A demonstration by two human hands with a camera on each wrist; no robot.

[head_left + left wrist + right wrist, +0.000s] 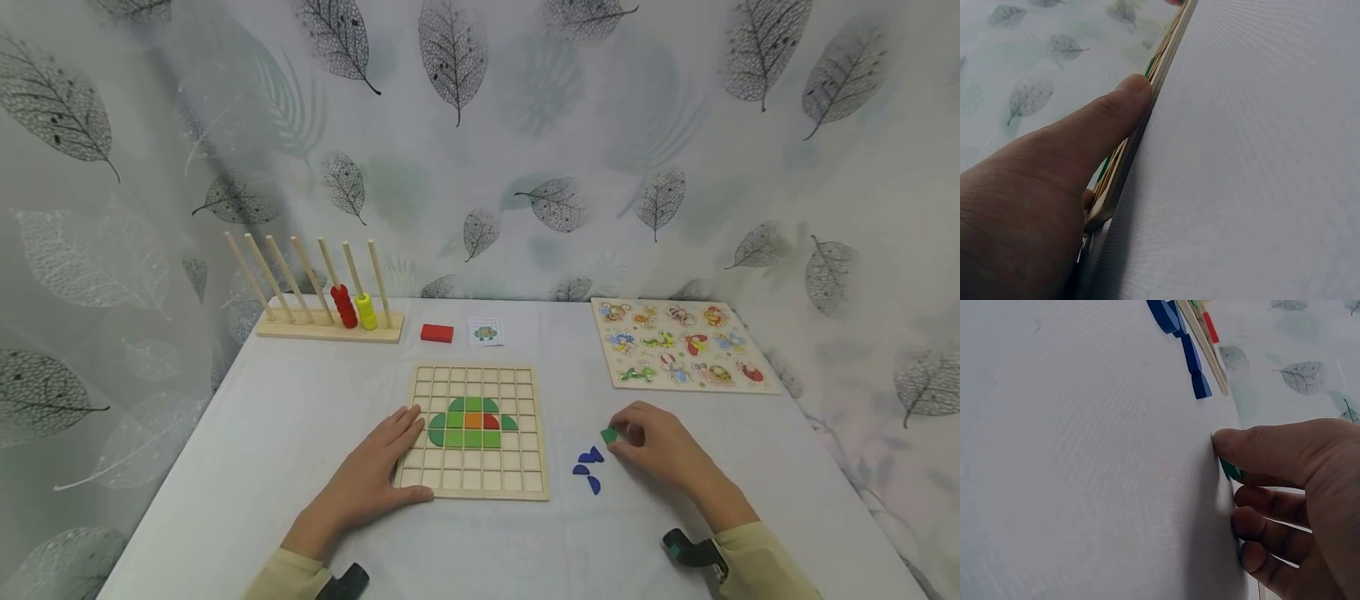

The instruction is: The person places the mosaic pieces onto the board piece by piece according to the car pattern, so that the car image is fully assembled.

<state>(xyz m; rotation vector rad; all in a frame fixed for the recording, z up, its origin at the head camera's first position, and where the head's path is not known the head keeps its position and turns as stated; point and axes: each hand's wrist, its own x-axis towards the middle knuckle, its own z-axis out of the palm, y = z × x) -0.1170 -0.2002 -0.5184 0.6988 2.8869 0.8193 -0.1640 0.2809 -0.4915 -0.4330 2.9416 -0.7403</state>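
A wooden grid board lies on the table, with green, orange and red pieces set in its middle. My left hand rests at its lower left corner, fingers laid along the left side and thumb on the near edge. In the left wrist view the thumb lies against the board's rim. To the right of the board, my right hand pinches a small green piece between thumb and fingers, low over the table. The right wrist view shows this green piece partly hidden by the thumb.
Several dark blue pieces lie between the board and my right hand. Behind the board are a red block and a small picture card. A peg rack with red and yellow beads stands back left; an insect puzzle board lies back right.
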